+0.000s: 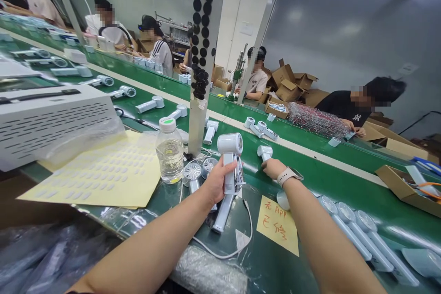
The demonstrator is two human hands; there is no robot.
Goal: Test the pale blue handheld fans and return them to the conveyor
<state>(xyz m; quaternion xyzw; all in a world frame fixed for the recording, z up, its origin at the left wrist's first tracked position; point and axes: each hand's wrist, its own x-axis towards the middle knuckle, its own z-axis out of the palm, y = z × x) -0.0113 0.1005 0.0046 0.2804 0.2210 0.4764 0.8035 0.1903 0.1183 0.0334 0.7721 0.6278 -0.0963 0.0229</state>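
My left hand (217, 181) is wrapped around the handle of a white hand-held fan (230, 156), holding it upright above the green conveyor belt (310, 179). My right hand (272, 167), with a watch (288, 175) on the wrist, reaches forward and closes on another white fan (264, 151) lying on the belt. More fans (198, 172) lie face-up just left of my left hand, next to a white cable (241, 239).
A clear bottle with a green cap (169, 151) stands on yellow sticker sheets (103, 170). A white machine (48, 119) sits at left, a metal post (203, 64) ahead. Several fans (358, 234) lie at right beside a yellow note (277, 225). Other people sit across the belt with cardboard boxes (285, 80).
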